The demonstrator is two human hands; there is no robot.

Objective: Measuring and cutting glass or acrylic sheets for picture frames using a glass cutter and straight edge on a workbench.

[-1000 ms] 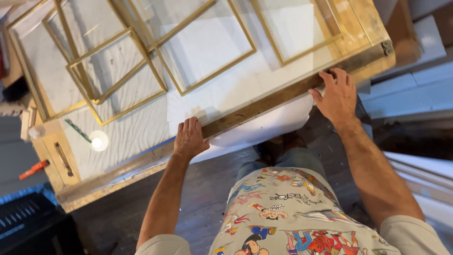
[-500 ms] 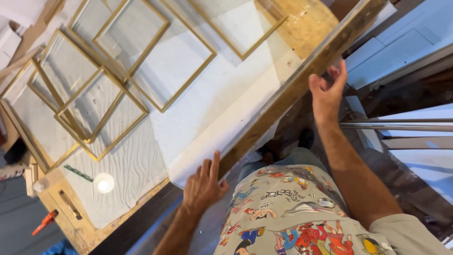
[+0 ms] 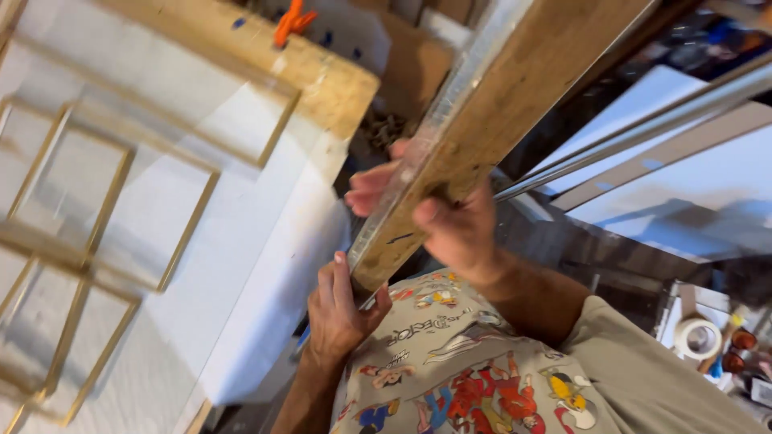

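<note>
Plank (image 3: 515, 104) runs 7-to-1 o'clock; my left hand (image 3: 342, 309) cups its low end, right hand (image 3: 450, 221) w/ grip closed around it higher up, frames (image 3: 121, 217) on desk (image 3: 265, 241) at 9.

Two hands (image 3: 342, 309) — one plank (image 3: 498, 120) (tilted)

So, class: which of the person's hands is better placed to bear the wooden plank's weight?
Left, probably: the left hand cups the wooden plank's low end from beneath, while the right hand grips its side higher up.
</note>
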